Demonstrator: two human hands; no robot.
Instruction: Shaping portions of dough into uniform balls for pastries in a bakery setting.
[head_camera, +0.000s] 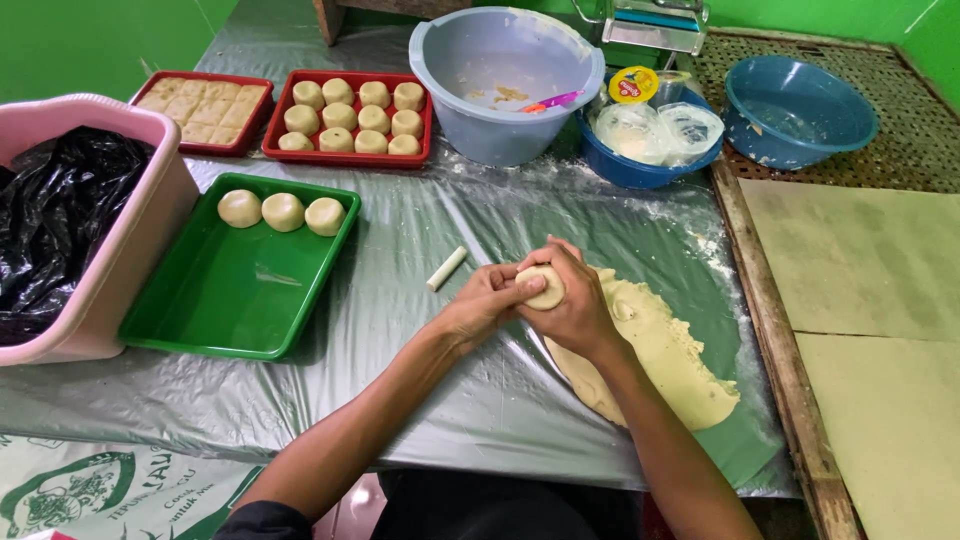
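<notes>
Here, from the head view, your left hand (487, 305) and right hand (575, 305) cup one dough ball (546, 288) between them — both curled around it, above the plastic-covered table's (420, 330) middle. It sits just over the flat dough sheet (660, 350), its likely source. The green tray (240, 290) lies at your left — three finished balls (283, 211) along its far edge.

dough balls (283, 211): 3 green tray (240, 300) | 11 red tray (420, 158) | basins (800, 105): 3
</notes>
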